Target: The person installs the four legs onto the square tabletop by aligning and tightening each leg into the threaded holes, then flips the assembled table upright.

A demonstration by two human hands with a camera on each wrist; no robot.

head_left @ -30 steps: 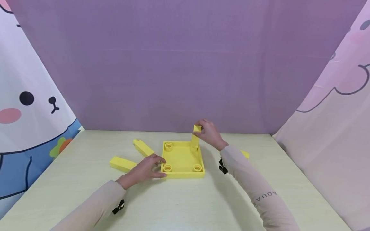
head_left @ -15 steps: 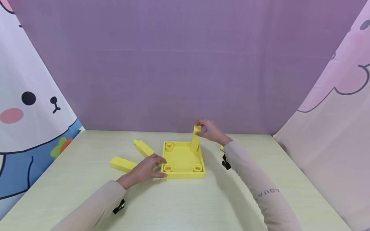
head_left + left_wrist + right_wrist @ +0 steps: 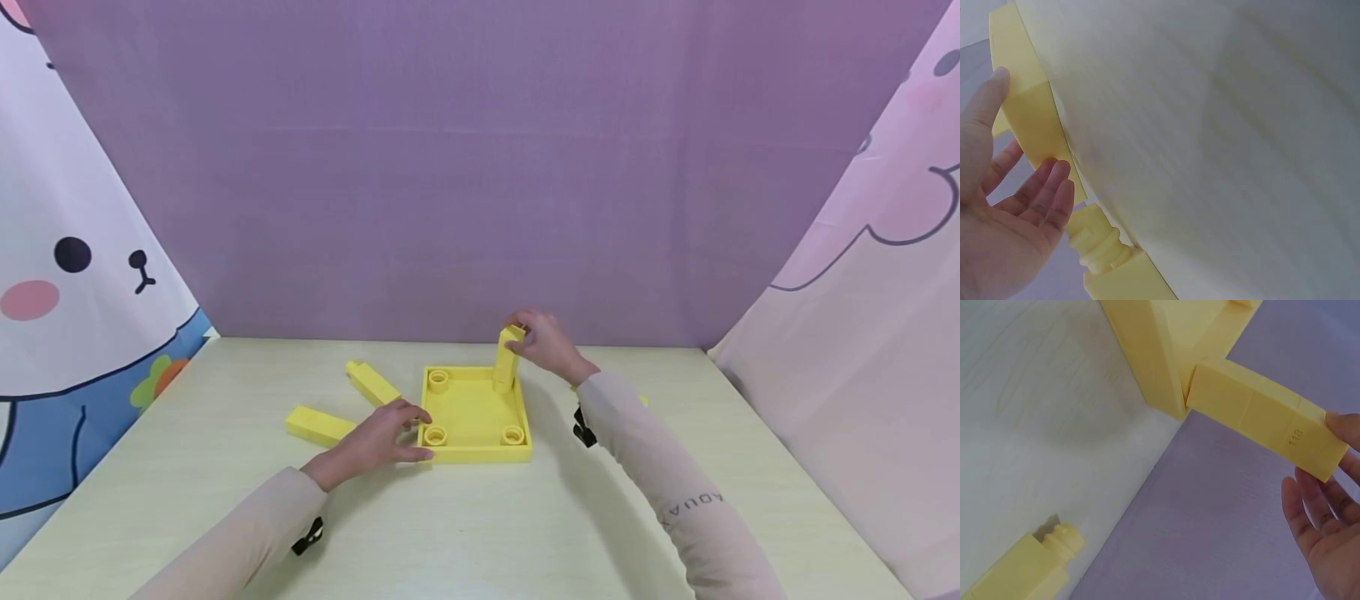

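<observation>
A square yellow base (image 3: 472, 408) with a raised rim and round threaded sockets lies on the table. My left hand (image 3: 372, 435) holds its near left corner, thumb on the front wall and fingers at the left wall. A square yellow post (image 3: 507, 357) stands nearly upright at the far right corner, its lower end in the corner and that socket hidden. My right hand (image 3: 546, 343) pinches the post near its top between thumb and fingers. In the right wrist view the post (image 3: 1254, 409) shows the number 118 and meets the base's corner.
Two more yellow posts, one farther back (image 3: 372, 383) and one nearer (image 3: 318, 426), lie left of the base. Another post (image 3: 1025, 569) with a threaded end lies right of it, mostly behind the right forearm. A purple cloth (image 3: 480, 183) closes off the table's back.
The post in my right hand has turned a little about its length, and its top now faces differently. My right forearm has shifted slightly. My left hand and the base have stayed put.
</observation>
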